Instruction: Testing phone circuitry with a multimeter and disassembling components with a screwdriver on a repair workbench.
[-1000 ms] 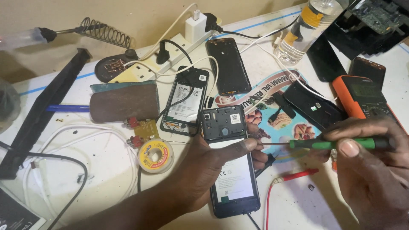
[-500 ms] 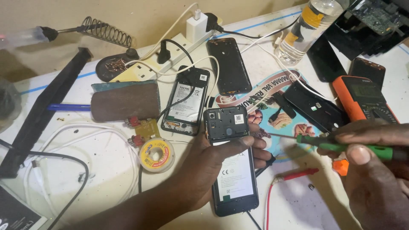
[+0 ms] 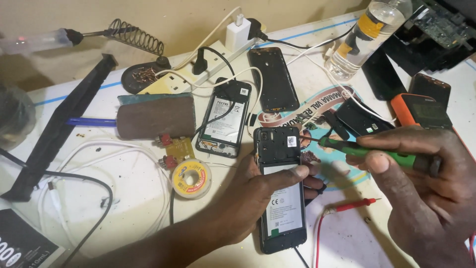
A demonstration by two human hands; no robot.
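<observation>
— What have you got in your hands?

— My left hand (image 3: 258, 191) is clamped round an opened phone (image 3: 280, 191), thumb pressed across its white battery; it lies on the white table (image 3: 124, 198) just right of the solder reel (image 3: 191, 178). My right hand (image 3: 426, 198) is clenched on a green screwdriver (image 3: 369, 151), its tip touching the phone's upper right edge.

— How many phones, counted?

— Two with their backs off: mine, and another opened phone (image 3: 224, 119) up and right of the solder reel, with a black lead plugged in at its top. One loose black back cover (image 3: 273, 79) lies farther up and right of the reel. Far to the right lie an orange meter (image 3: 421, 111) and further dark handsets; I cannot tell how many.

— Any containers?

— One clear plastic bottle (image 3: 364, 37), far up and right of the reel; what it holds, I cannot tell. One soldering iron stand (image 3: 141, 67) sits up and left of the reel, its coil holding the iron.

— What else?

— One power strip (image 3: 198, 69) above the reel with one white charger (image 3: 237, 34) and a black plug in it, and one red probe (image 3: 347, 205) lying to the right.
</observation>
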